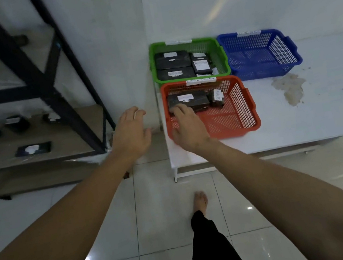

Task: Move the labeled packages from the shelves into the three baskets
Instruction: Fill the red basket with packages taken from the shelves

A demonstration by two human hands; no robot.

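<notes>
On the white table stand three baskets: an orange basket [250,102] nearest, a green basket [222,52] behind it and a blue basket [289,47] to the right. My right hand [188,127] reaches over the orange basket's left wall. Its fingertips touch the left end of a black labeled package [195,100] lying inside, with the thumb spread away. A smaller black package [217,98] lies beside that one. My left hand [131,132] hovers with spread fingers between shelf and table, holding nothing. Several labeled packages [173,60] fill the green basket; the blue one holds nothing.
A black-framed shelf unit [47,83] stands at the left with more black labeled packages [32,149] on its wooden boards. The white table [322,107] has a brownish stain [289,86] near the blue basket. My bare foot [201,200] is on the glossy tiled floor.
</notes>
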